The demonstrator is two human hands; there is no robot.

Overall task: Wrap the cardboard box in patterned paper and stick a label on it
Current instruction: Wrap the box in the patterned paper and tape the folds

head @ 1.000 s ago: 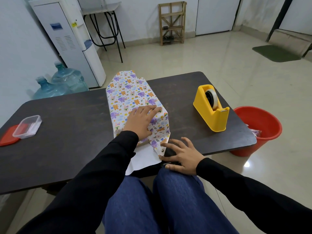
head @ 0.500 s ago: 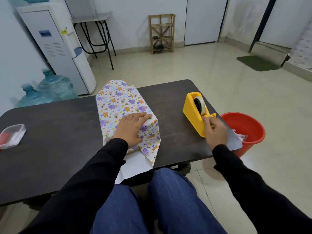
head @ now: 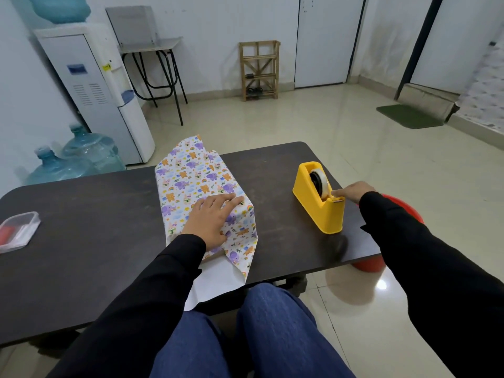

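left hand point(head: 212, 222), grip released, flat on patterned paper point(head: 191, 181) atop desk point(head: 95, 227); right hand point(head: 353, 190), grip pinching tape end point(head: 334, 197) at yellow dispenser point(head: 324, 216).

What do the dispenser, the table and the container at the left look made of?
Dispenser: yellow moulded plastic, smooth with a slight sheen. Table: dark wood-look top, matte, with faint grain showing; possibly laminate. Container: clear plastic, since something red shows through its walls.

Black long sleeves point(head: 152, 290) end at the wrists of the bare left hand point(head: 212, 222) and right hand point(head: 353, 190); the trousers point(head: 272, 336) are blue denim.
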